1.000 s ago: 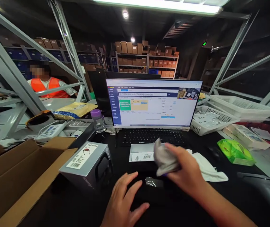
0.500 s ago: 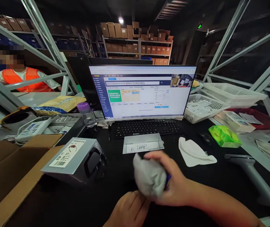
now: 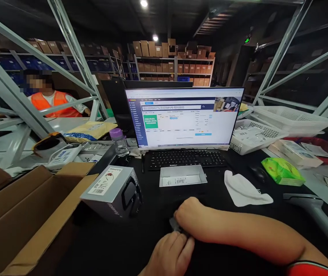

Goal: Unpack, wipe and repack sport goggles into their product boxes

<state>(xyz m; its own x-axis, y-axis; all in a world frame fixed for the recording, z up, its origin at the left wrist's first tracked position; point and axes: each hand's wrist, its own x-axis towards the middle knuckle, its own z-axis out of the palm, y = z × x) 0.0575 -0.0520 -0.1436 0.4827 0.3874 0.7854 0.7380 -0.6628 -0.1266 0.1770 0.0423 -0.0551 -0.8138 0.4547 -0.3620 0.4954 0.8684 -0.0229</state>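
Observation:
Both of my hands meet low in the middle, over the black desk top. My right hand (image 3: 191,218) is closed, knuckles up, and wraps over a crumpled grey bundle (image 3: 175,225). Just below it, my left hand (image 3: 171,249) has its fingers curled against the same bundle. Only a small grey piece shows between the hands; the rest is hidden under them. Beyond the hands lies a shallow white tray-like box (image 3: 168,181) with a printed label inside. To the left stands a grey product box (image 3: 110,193) with a label on top and dark goggles pictured on its side.
An open cardboard box (image 3: 34,214) fills the left. A monitor (image 3: 181,128) and keyboard (image 3: 187,158) stand ahead. On the right are a white cloth (image 3: 246,191), a green packet (image 3: 283,171) and a barcode scanner (image 3: 316,214). A person in an orange vest (image 3: 50,104) sits behind, left.
My right hand has turned over and come down on the grey bundle, which was held up in plain view and is now mostly covered. The camera view has shifted left and up.

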